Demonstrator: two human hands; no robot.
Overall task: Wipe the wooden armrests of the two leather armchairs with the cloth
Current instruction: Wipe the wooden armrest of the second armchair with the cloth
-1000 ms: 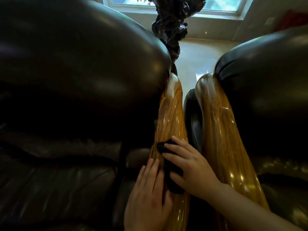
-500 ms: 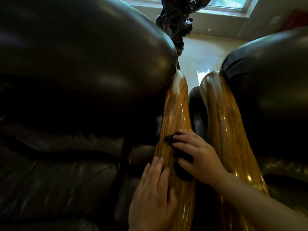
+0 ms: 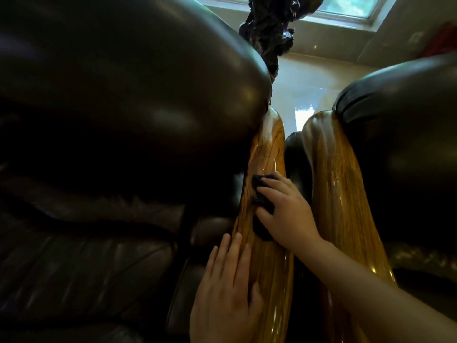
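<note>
Two dark leather armchairs stand side by side, the left armchair [image 3: 111,134] filling most of the view and the right armchair [image 3: 405,134] at the edge. Between them run two glossy wooden armrests. My right hand [image 3: 289,214] presses a dark cloth [image 3: 262,201] flat onto the left chair's armrest [image 3: 267,149], about halfway along it. My left hand [image 3: 227,293] lies flat, fingers together, on the near inner side of that same armrest, holding nothing. The right chair's armrest [image 3: 338,194] is untouched, with my right forearm crossing its near end.
A dark gnarled wooden sculpture [image 3: 269,28] rises behind the chairs, in front of a window [image 3: 346,8]. A shiny pale floor [image 3: 306,85] shows in the narrow gap beyond the armrests. The gap between the two armrests is tight.
My right hand has slid the cloth forward along the left armrest, away from me. My left hand has stayed near the close end.
</note>
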